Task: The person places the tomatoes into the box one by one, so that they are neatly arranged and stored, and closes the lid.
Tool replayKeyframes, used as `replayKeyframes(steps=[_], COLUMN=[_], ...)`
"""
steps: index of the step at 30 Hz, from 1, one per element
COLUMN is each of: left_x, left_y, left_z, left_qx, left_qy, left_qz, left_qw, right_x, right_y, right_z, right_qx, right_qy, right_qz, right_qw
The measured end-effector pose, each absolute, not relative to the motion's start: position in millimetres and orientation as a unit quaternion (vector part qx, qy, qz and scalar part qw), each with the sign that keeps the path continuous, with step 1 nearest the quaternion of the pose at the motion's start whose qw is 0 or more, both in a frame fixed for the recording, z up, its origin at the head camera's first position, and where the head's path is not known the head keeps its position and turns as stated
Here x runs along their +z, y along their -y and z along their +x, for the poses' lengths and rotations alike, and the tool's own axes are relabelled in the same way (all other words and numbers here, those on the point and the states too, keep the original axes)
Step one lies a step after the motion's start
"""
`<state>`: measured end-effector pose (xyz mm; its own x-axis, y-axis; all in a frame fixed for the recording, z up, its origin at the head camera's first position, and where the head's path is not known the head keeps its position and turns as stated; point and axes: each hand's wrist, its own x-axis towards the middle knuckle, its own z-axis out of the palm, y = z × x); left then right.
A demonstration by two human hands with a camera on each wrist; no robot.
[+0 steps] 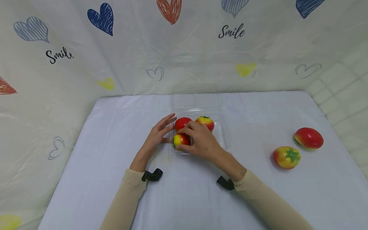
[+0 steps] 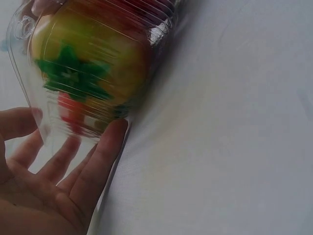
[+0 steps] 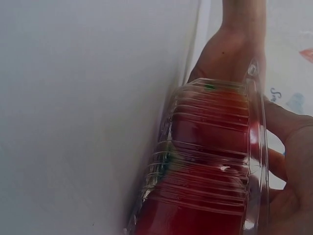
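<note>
A clear plastic clamshell box lies with its lid folded back, holding three red and yellow tomatoes. My right hand reaches over the box and grips the front-left tomato, fingers on its far side and thumb nearer me. Behind it are a red tomato at the left and a yellow-red tomato with a green calyx at the right. With fairly straight fingers, my left hand steadies the box's left side. In the left wrist view, its thumb touches the ribbed wall by a green-topped tomato.
On the right of the white-covered table lie a yellow-red tomato with a green calyx and a redder, oval fruit. A cloth printed with hearts hangs behind the table's back edge.
</note>
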<state>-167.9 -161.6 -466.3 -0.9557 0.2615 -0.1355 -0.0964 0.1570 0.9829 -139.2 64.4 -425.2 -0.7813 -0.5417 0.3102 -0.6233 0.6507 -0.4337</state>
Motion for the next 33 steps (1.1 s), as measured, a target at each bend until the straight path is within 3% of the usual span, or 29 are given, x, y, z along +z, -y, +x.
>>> replayKeyframes(steps=[17,23,33], left_x=[-465,-464,-465], left_y=[160,159,161], left_z=[-170,-170,-169], left_qx=[0.649,0.649,0.652], left_qy=[-0.745,-0.744,-0.742], left_qz=[0.057,0.061,0.055], left_qw=[0.143,0.143,0.143], right_x=[-423,-415,-411], right_y=[-75,-87,-116], right_z=[-142,-143,-149], right_qx=[0.367,0.382,0.415], right_qy=[0.876,0.87,0.865], right_qz=[0.311,0.305,0.281], right_qw=[0.043,0.061,0.029])
